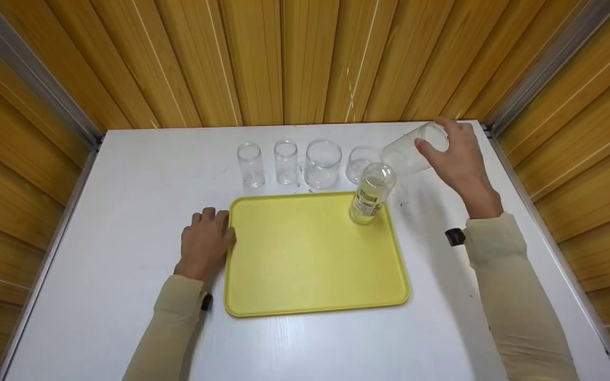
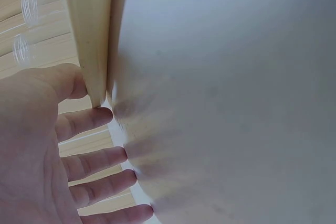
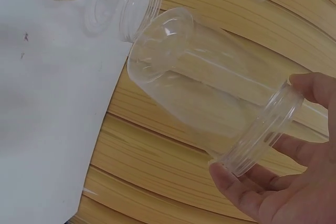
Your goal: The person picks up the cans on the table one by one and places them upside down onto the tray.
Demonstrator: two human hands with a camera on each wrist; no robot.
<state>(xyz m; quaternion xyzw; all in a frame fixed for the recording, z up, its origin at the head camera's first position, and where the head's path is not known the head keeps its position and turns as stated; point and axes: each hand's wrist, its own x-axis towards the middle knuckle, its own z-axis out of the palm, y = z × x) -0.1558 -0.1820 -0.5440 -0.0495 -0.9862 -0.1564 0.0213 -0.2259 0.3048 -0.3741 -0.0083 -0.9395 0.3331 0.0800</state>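
My right hand [image 1: 461,159] grips a large clear jar [image 1: 406,152] around its threaded rim. In the right wrist view this jar [image 3: 205,85] is tilted, its base pointing away from the palm, and looks empty. On the upper right corner of a yellow tray [image 1: 310,259] stands a clear labelled bottle [image 1: 371,194], close to the held jar. My left hand [image 1: 204,243] is at the tray's left edge. The left wrist view shows its thumb [image 2: 71,81] against the tray's side, with the other fingers extended and their tips on the white table.
Behind the tray stands a row of clear containers: two narrow ones [image 1: 251,168] [image 1: 286,165], a wider jar [image 1: 323,166] and a short jar [image 1: 360,163] beside the held one. The white table [image 1: 125,211] is bounded by wood-patterned walls [image 1: 305,63].
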